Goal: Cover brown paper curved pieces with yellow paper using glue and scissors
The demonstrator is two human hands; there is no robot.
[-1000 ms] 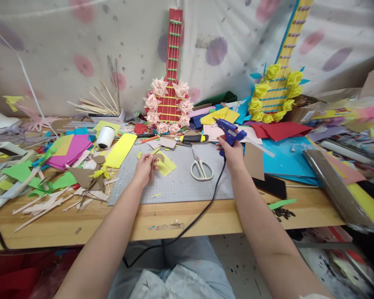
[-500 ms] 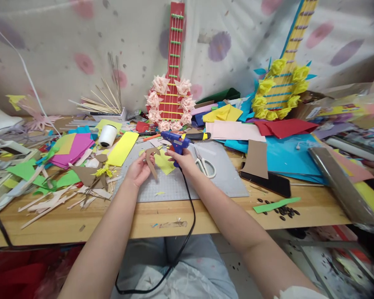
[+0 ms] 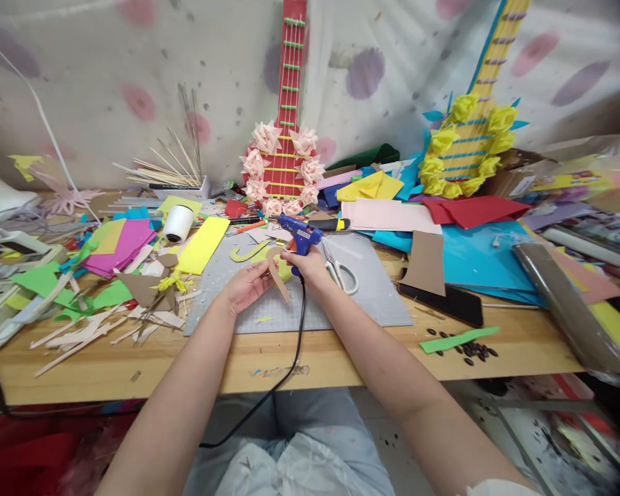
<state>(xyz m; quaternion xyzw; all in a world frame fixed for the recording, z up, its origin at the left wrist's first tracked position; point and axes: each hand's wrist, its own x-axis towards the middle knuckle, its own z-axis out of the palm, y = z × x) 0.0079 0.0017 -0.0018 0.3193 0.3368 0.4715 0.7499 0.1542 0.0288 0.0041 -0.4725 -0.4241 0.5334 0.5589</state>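
My right hand is wrapped round a blue hot glue gun, its nozzle pointing up and left. A black cord runs from the gun down over the table edge. In the fingers of my left hand is a curved, hook-shaped brown paper piece, close beside the right hand's fingers. Both hands are above the grey cutting mat. A yellow-green curved paper piece lies on the mat beyond my left hand. White-handled scissors rest just right of my right hand.
Paper scraps cover the left side. At the back stand a red paper guitar with pink flowers and a yellow one. To the right are a black phone, blue sheets and small black beads.
My left hand has moved right with the brown piece, bringing it closer to my right hand. The glue gun has shifted slightly right. The yellow-green curved piece now shows on the mat.
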